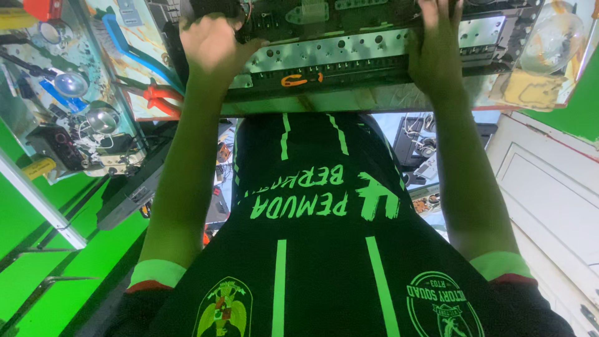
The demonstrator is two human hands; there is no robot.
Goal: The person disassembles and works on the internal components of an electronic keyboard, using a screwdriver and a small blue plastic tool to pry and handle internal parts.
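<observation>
Both hands grip one metal chassis (374, 53) at the top of the view, one at each end. The left hand (215, 43) is closed around the left end of the chassis, fingers curled over the top edge and out of sight, thumb lying against the perforated front panel. The right hand (437, 53) lies flat over the right part of the chassis, fingers stretched upward across the circuit board (349, 14) and thumb tucked along the panel side; the fingertips run past the frame edge, so how far they wrap cannot be told. The chassis sits at the near edge of the workbench (134, 75), straight ahead of the person, with its pale front panel of round holes facing the camera and an orange mark (301, 79) on the dark strip below it. Both forearms run down from the chassis to a black shirt (324, 249) with green stripes and green sleeve cuffs. Left of the left hand, on the bench, lie red-handled pliers (161, 98), a blue-handled tool (128, 43), two round shiny metal parts (100, 115) and a clutter of wires. Right of the right hand rests a clear glass bulb (552, 40) above a yellowish pad (527, 90). A white panelled door (549, 181) stands at the right, and green surfaces (81, 262) fill the lower left.
</observation>
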